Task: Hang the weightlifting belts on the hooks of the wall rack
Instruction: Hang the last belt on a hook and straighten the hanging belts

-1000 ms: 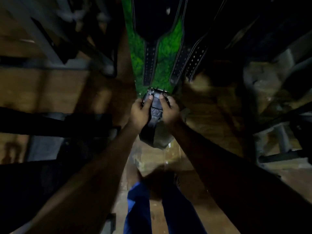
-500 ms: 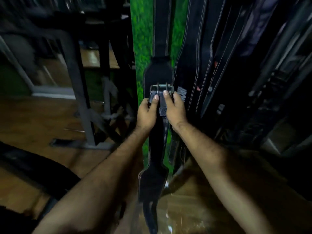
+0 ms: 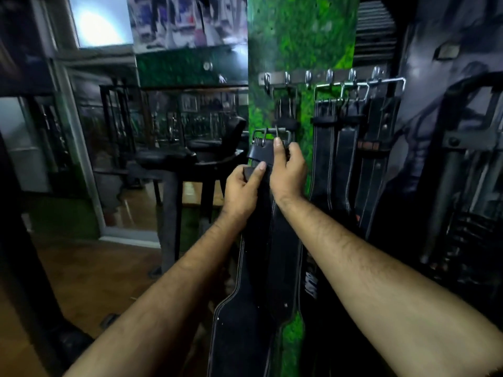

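Observation:
I hold a black weightlifting belt (image 3: 245,330) upright in front of a green wall panel, its metal buckle (image 3: 268,134) at the top. My left hand (image 3: 242,191) grips the strap just below the buckle. My right hand (image 3: 288,172) grips the buckle end, forefinger raised against the buckle. Above, a metal wall rack (image 3: 318,77) carries a row of hooks. One belt (image 3: 284,110) hangs from a left hook, right behind the buckle. Three more black belts (image 3: 345,159) hang from the right hooks. The leftmost hook (image 3: 267,80) is bare, well above the buckle.
The green panel (image 3: 299,31) holds the rack. A gym bench and machine frame (image 3: 187,159) stand to the left on a wooden floor (image 3: 89,273). Dark equipment (image 3: 462,186) crowds the right side. A bright window (image 3: 100,23) is at the upper left.
Both hands have lifted the belt from near the floor up along the panel. The view has risen, and the rack and its hooks have come into sight.

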`<state>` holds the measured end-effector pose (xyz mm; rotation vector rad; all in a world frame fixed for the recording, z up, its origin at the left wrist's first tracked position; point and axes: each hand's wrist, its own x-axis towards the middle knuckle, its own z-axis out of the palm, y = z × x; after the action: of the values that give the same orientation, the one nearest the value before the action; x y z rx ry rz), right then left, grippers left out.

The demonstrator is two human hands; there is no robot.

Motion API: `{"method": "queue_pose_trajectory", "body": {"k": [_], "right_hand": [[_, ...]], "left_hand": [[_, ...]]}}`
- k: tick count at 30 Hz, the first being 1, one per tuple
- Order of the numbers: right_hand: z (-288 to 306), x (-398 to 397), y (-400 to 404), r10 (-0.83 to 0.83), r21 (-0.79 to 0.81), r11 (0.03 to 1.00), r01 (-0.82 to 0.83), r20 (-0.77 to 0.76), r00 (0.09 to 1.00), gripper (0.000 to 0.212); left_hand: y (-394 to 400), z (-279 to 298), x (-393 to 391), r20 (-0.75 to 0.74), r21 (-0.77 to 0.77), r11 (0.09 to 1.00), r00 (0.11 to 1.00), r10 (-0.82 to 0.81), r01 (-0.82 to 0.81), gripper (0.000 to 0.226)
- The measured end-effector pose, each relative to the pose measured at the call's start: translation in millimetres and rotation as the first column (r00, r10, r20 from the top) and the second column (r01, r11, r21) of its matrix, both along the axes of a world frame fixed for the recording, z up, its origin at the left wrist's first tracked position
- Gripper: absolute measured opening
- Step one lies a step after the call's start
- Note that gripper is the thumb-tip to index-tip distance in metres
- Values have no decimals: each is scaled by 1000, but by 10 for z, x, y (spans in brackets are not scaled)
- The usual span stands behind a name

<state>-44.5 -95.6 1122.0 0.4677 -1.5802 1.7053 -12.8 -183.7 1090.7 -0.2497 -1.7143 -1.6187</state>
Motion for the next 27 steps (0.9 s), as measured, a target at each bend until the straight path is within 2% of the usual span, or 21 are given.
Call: {"method": "queue_pose_trajectory", "body": {"k": [2,4,9,10,12,13,15,18,21,25,27], "right_hand": [[232,-41,-133,-31,-8,1000,30,-34,999,42],[409,-88,-234,-71,0,997,71,-45,996,45],[695,-220,-383,-133,-44,991,129,-94,987,45],[738,-249,-388,-131,-69,990,124,-113,985,44],[800,-306,-374,-163,-99,983,152,-121,979,44],[825,-323,-363,-183,-107,979,172,-100,978,43],[860,-368,-347,-210,-134,970,203,-45,977,42],[881,-479,-310,-230,-199,953,229,17,973,33],[868,-567,-257,-239,-234,941,246,58,969,32],[926,-597,-128,-232,-235,942,238,54,971,33],[975,-611,-34,-237,-230,943,239,37,971,33]], "left_hand": [[-153,80,-30,11,32,998,999,-50,49,21],[-287,102,-70,50,69,995,996,-73,70,33],[-458,38,-56,155,107,976,966,-207,192,21],[-489,-13,-46,173,104,971,958,-229,213,25],[-574,-166,-98,225,80,968,942,-249,237,48],[-621,-249,-122,259,70,967,932,-255,245,50],[-695,-385,-139,316,55,970,917,-243,238,37],[-781,-534,-220,348,15,972,910,-225,235,36],[-864,-588,-269,379,-49,976,908,-181,214,22],[-866,-747,-306,407,-177,968,908,-93,178,29],[-888,-905,-344,465,-259,950,885,-35,174,40]]}}
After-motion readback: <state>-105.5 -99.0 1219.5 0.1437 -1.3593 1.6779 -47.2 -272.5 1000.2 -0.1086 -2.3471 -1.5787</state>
